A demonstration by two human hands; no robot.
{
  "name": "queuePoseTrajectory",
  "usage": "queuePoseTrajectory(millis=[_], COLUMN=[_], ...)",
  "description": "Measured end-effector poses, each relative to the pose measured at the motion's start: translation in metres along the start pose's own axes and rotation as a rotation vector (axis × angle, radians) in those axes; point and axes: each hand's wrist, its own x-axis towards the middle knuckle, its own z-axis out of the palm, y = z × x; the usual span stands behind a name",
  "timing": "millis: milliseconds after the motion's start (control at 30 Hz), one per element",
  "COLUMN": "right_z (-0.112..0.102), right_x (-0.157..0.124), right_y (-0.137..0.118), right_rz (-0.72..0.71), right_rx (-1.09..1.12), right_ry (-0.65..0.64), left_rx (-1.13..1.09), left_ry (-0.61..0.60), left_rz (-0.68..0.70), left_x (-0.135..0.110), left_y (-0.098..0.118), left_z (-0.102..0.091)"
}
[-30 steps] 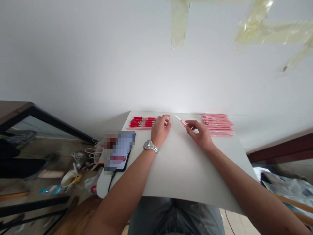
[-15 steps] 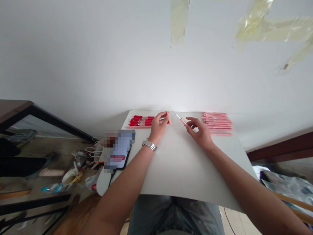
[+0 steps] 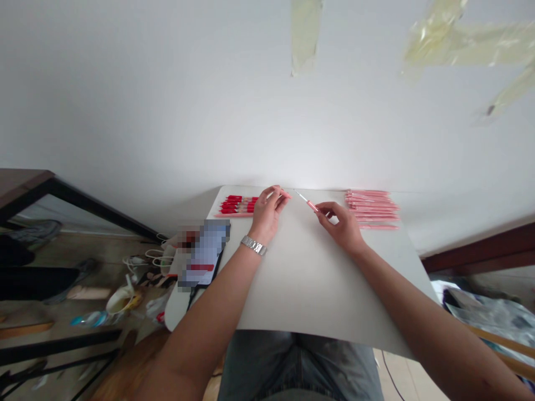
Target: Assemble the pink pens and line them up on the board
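My left hand, wearing a silver watch, is closed on a short pink pen piece that sticks out from the fingertips to the right. The fingers hide part of it. Across a small gap, my right hand pinches a pink pen near its lower end. Its thin pale tip part is bare and points up and left towards the pink piece, apart from it. Several red pens lie in a row just left of my left hand. Several pink pens are heaped beside my right hand.
All this lies on a white table against a wall with strips of tape. A phone with a cable rests at the table's left edge. A dark-framed table stands further left.
My left hand has shifted slightly left and up and turned, so the pink pen piece now lies more level. My right hand and its pen have hardly moved.
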Motion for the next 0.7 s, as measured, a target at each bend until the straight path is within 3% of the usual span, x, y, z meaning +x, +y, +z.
queuePoseTrajectory(millis=[700], right_z=[0.0007], right_x=[-0.0004], right_y=[0.0024], right_rz=[-0.038], right_rx=[-0.011], right_ry=[-0.026], left_rx=[-0.059], left_ry=[0.017], left_rz=[0.01], left_x=[0.0006], left_y=[0.0023], left_z=[-0.0016])
